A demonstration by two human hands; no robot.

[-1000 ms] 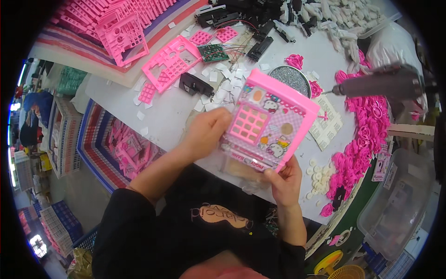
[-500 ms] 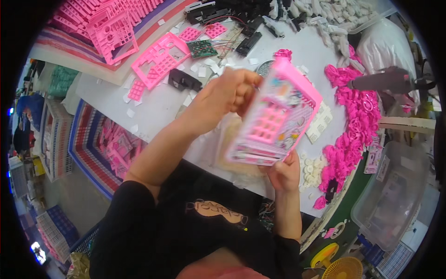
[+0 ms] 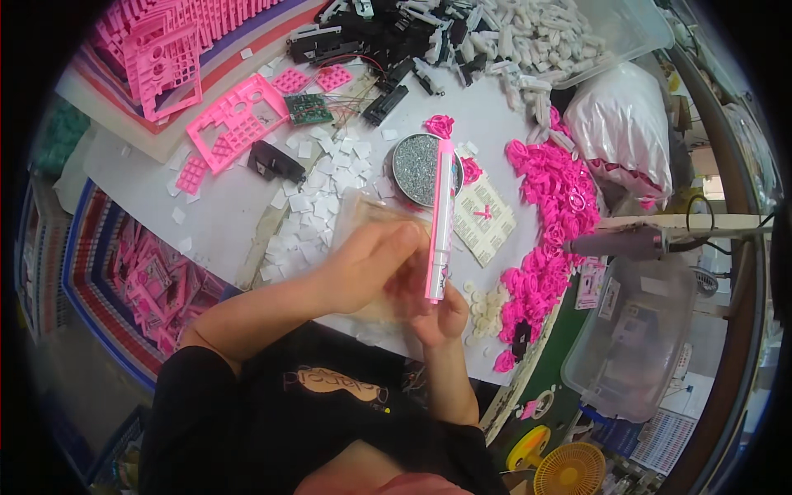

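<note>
A flat pink toy calculator [image 3: 440, 219] stands edge-on between my hands, so only its thin side shows. My right hand [image 3: 441, 313] grips its lower end from below. My left hand [image 3: 367, 266] lies against its left face, over a clear plastic bag [image 3: 371, 216] on the white table [image 3: 223, 227]. Behind the toy sits a round tin of glittery bits [image 3: 412, 165].
Pink calculator shells [image 3: 239, 120] and a green circuit board [image 3: 308, 107] lie at the back left, black and white parts [image 3: 462, 37] at the back. Pink small pieces [image 3: 553, 214] pile on the right beside an electric screwdriver [image 3: 627, 242]. Clear bins [image 3: 631, 346] stand right.
The pink toy has turned from facing me to standing edge-on. My left hand moved from its top edge down to its left side.
</note>
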